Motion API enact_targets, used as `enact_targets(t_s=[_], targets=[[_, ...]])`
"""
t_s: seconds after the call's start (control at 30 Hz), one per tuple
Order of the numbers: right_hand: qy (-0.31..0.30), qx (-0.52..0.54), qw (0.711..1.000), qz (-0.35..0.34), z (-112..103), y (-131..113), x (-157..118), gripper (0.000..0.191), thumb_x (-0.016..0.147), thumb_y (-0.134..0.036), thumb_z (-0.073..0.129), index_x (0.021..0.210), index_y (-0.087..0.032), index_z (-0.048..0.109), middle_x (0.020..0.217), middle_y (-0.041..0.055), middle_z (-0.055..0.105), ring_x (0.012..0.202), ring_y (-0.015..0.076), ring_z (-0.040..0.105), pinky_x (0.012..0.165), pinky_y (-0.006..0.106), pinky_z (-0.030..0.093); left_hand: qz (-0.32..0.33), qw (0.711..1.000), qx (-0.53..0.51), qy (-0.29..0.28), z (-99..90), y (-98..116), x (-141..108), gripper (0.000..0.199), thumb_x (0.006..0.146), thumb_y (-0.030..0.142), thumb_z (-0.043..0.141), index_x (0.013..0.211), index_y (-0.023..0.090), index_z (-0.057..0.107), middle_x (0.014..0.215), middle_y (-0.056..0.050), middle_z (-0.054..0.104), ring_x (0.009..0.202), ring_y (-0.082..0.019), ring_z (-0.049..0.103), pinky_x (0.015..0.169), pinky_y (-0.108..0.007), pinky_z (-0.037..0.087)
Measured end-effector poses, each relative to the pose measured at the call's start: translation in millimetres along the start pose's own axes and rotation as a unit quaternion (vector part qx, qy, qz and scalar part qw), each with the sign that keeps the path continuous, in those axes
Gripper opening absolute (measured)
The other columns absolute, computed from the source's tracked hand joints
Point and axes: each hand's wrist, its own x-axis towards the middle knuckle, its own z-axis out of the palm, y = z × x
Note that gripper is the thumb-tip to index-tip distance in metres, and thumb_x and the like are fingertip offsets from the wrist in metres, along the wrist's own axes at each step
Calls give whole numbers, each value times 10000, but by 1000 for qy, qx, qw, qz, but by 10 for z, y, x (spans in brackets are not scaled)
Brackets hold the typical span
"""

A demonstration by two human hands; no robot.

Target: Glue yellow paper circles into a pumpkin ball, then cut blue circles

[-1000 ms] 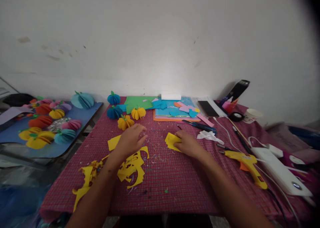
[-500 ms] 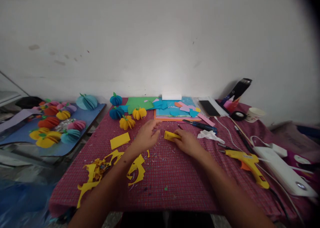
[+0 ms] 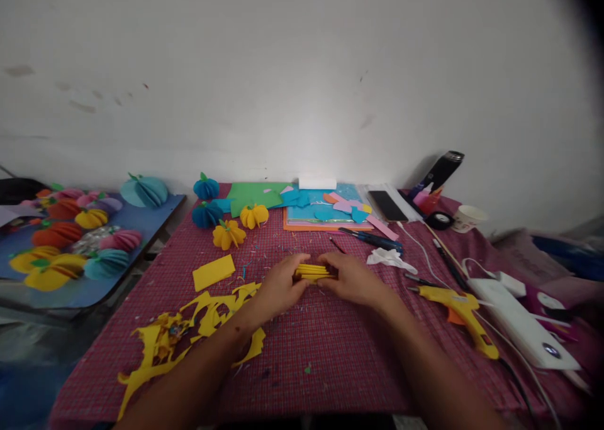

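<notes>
A small stack of folded yellow paper (image 3: 312,271) is held between my two hands over the middle of the table. My left hand (image 3: 285,284) grips its left end, thumb below and fingers above. On the right end, my right hand (image 3: 352,279) closes in the same way. The layered edges of the stack face me. To the left of my left hand lies a flat yellow paper rectangle (image 3: 214,273). Cut yellow paper scraps (image 3: 158,348) spread around and beyond my left forearm.
Yellow paper pumpkins (image 3: 229,234) and blue ones (image 3: 206,215) stand at the back left. More pumpkins sit on a blue side table (image 3: 155,229). A yellow glue gun (image 3: 465,314), a white power strip (image 3: 523,323), crumpled tissue (image 3: 391,260), a blue-handled tool (image 3: 377,239) and a phone (image 3: 387,205) lie rightward.
My left hand, open and apart before, has come in and closed on the left end of the yellow stack. The stack has turned edge-on. The view has shifted slightly right.
</notes>
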Motion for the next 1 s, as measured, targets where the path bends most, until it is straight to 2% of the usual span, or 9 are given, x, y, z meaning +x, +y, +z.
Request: enact_targets(t_s=[0.17, 0.33, 0.43, 0.5, 0.6, 0.7, 0.77, 0.87, 1.0], targets=[[8, 16, 1000, 14, 16, 35, 18, 146, 825, -198, 677, 971, -202, 665, 877, 12, 671, 765, 164, 579, 657, 261, 387, 15, 1000, -16, -12, 37, -12, -8, 570, 855, 99, 531, 1404, 229, 450, 1434, -97, 546, 1309, -234, 523, 1119, -445, 415], [26, 37, 999, 5, 157, -6, 48, 134, 832, -202, 681, 960, -199, 643, 933, 22, 671, 816, 173, 588, 701, 273, 393, 32, 999, -26, -12, 89, 1, -33, 625, 894, 98, 465, 1492, 220, 329, 1526, -125, 439, 1409, -238, 420, 1188, -488, 329], [28, 33, 999, 7, 168, -3, 50, 132, 828, -196, 678, 955, -201, 640, 915, 19, 669, 794, 169, 582, 681, 270, 380, 25, 999, -28, -17, 91, 3, -31, 595, 913, 112, 441, 1490, 208, 334, 1527, -129, 438, 1406, -236, 425, 1178, -475, 342], [31, 20, 999, 7, 161, 7, 47, 56, 831, -186, 663, 875, -199, 630, 841, 6, 654, 744, 159, 563, 648, 265, 355, 10, 999, -25, -17, 71, 12, -20, 576, 915, 119, 442, 1478, 206, 356, 1509, -128, 464, 1370, -234, 466, 1149, -459, 375], [47, 14, 999, 3, 153, 11, 41, 105, 835, -133, 614, 756, -197, 584, 764, -4, 621, 701, 146, 538, 622, 261, 332, -12, 1000, -20, -10, 15, 33, 7, 517, 893, 117, 469, 1400, 222, 467, 1385, -97, 589, 1211, -221, 589, 1042, -406, 457], [70, 36, 997, -1, 138, -8, 31, 139, 830, -84, 563, 750, -198, 568, 771, -6, 615, 720, 142, 546, 635, 255, 344, -25, 999, -22, -12, -38, 46, 34, 294, 881, 142, 503, 1122, 219, 652, 1081, -42, 713, 963, -195, 654, 875, -329, 497], [75, 46, 996, 1, 119, -29, 23, 140, 832, -88, 560, 749, -200, 559, 756, -13, 601, 713, 139, 543, 630, 251, 343, -50, 997, -52, -8, -59, 44, 48, 165, 885, 188, 530, 961, 199, 677, 908, -18, 705, 833, -174, 637, 768, -288, 485], [57, 42, 997, -5, 97, -56, 15, 164, 868, -210, 622, 725, -200, 542, 722, -23, 575, 664, 131, 514, 599, 251, 320, -80, 989, -121, 3, -72, 37, 60, 131, 895, 261, 563, 903, 180, 665, 810, 5, 660, 738, -148, 593, 668, -250, 449], [30, 54, 997, -39, 116, -46, 19, 291, 969, -403, 555, 771, -194, 591, 711, -14, 590, 646, 129, 515, 601, 254, 324, -58, 989, -137, -9, -86, 63, 65, 156, 906, 259, 562, 892, 175, 693, 800, 10, 662, 736, -134, 583, 672, -234, 432]])
